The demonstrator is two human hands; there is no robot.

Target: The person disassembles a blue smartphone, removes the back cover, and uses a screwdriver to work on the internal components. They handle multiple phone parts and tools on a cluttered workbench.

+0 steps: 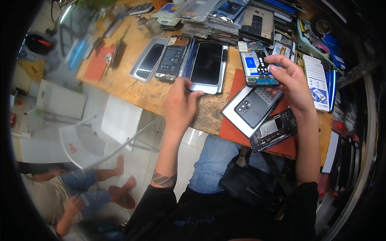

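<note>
My left hand point(179, 104) rests on the near edge of a phone with a black screen point(207, 64) that lies flat on the wooden bench point(136, 90); thumb and fingers pinch its lower corner. My right hand point(291, 82) holds an opened phone with its blue battery showing point(257, 66), fingertips on its right side. Below that hand lie a grey back cover with camera holes point(253, 106) and a bare phone frame point(275, 128) on a red mat point(235, 130).
An opened phone with a dark battery point(172, 60) and a silver-framed screen point(148, 60) lie to the left. Stacks of packaged parts point(217, 18) fill the back. A white plastic chair point(100, 132) and a seated person point(68, 193) are on the floor at left.
</note>
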